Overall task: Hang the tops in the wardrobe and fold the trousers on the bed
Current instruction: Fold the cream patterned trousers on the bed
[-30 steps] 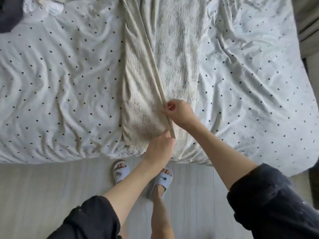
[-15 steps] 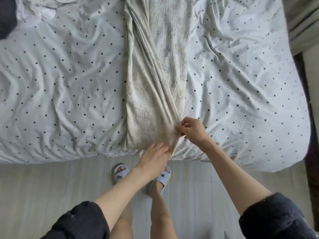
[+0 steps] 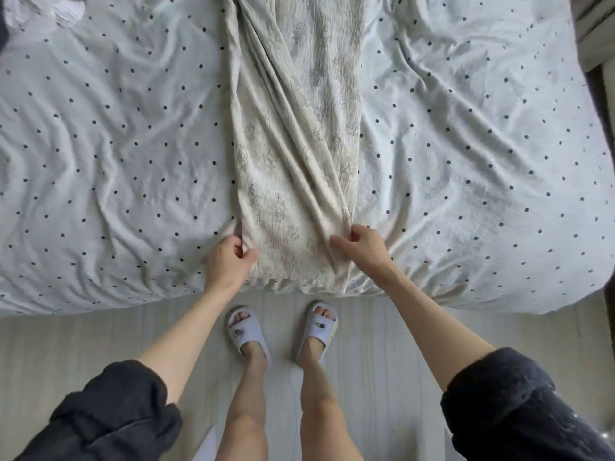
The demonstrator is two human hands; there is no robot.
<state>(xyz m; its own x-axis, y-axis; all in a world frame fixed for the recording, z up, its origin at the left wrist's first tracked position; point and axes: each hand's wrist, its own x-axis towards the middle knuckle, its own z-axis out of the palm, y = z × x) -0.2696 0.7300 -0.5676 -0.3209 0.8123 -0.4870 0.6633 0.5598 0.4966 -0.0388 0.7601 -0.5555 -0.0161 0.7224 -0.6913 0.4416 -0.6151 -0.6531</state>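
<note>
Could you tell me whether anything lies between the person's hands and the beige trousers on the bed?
Nothing visible does: the left hand and right hand already pinch the trousers at their near end on the bed.

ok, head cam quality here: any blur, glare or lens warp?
Head view: soft, even light, no glare; faint shadows in the bedsheet creases. Trousers print and both hands, left hand, right hand, look sharp, no motion smear. Wide-angle warp bows the bed edge; the sleeves in the lower corners look soft.
</note>
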